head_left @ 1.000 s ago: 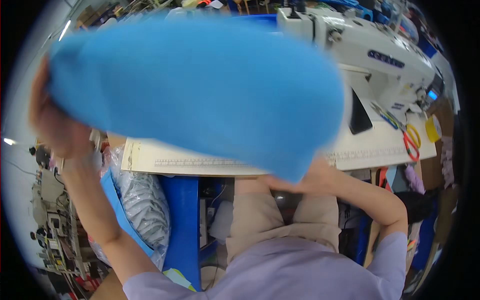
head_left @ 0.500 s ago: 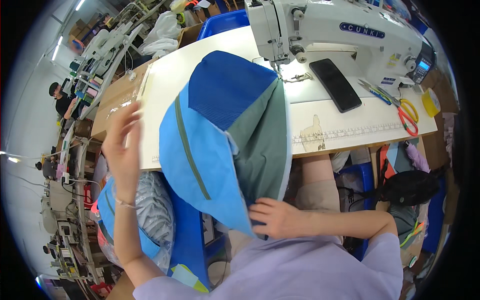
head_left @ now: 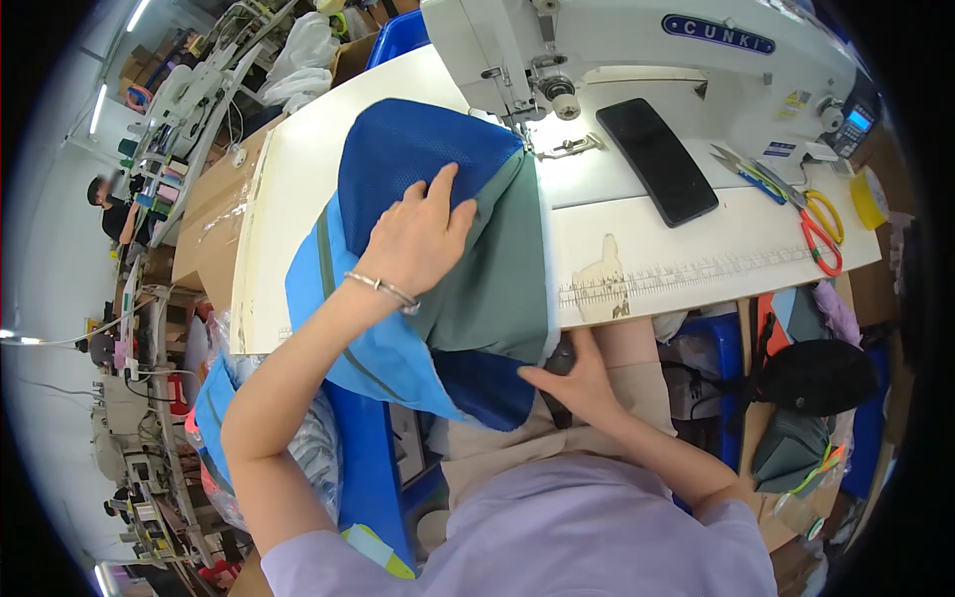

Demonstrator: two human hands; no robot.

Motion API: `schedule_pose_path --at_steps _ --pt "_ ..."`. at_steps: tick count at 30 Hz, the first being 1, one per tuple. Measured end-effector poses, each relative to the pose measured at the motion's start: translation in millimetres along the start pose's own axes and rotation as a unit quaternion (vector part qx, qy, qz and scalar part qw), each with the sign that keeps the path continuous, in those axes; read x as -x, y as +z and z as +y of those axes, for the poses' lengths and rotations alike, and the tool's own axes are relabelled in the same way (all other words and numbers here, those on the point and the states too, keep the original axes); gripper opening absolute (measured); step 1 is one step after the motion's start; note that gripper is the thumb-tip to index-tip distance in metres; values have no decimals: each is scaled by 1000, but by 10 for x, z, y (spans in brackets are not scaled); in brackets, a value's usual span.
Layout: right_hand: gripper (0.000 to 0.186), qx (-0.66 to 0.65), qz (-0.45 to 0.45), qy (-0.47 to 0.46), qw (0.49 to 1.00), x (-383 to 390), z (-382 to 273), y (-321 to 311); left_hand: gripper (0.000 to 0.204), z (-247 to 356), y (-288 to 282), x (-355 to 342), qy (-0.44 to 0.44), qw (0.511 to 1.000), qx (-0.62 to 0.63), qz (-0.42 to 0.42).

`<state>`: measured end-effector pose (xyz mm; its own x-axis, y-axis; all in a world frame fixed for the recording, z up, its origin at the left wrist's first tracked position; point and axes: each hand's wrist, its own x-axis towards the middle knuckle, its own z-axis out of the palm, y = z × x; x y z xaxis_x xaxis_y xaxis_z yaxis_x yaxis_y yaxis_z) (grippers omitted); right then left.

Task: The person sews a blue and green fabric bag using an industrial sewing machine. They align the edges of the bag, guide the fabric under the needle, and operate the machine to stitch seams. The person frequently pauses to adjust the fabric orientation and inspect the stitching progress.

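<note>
A sewn fabric piece [head_left: 492,269] lies partly on the sewing table, its top corner under the needle area of a white sewing machine [head_left: 637,50]. It joins a dark blue mesh panel, a grey-green panel with a pale edge, and a light blue panel with a dark green strip. Its lower end hangs past the table's front edge, showing dark blue. My left hand [head_left: 423,239] rests on the mesh and grey-green panels, fingers spread. By the hanging lower right edge is my right hand [head_left: 579,386], thumb and fingers apart, the thumb near the dark blue cloth.
On the table [head_left: 696,239] lie a black phone [head_left: 657,161], scissors with red and yellow handles [head_left: 818,224] and a yellow tape roll [head_left: 869,197]. A printed ruler runs along the front edge. Bagged fabric pieces [head_left: 313,448] sit at lower left. Another person [head_left: 121,214] is far left.
My left hand has come from the air at the left down onto the fabric. The right hand has let go of the lower edge and shifted right and up; the lower end now folds, showing dark blue.
</note>
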<state>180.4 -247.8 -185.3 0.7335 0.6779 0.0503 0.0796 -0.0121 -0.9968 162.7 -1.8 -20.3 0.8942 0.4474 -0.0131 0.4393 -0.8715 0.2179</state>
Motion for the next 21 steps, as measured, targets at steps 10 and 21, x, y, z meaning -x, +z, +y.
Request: schedule_pose_path --at_steps 10,21 --pt "43 -109 -353 262 891 20 -378 182 49 -1097 300 -1394 165 980 -110 -2" --pt "35 -110 -388 122 907 163 -478 58 43 -721 168 -848 315 939 -23 133"
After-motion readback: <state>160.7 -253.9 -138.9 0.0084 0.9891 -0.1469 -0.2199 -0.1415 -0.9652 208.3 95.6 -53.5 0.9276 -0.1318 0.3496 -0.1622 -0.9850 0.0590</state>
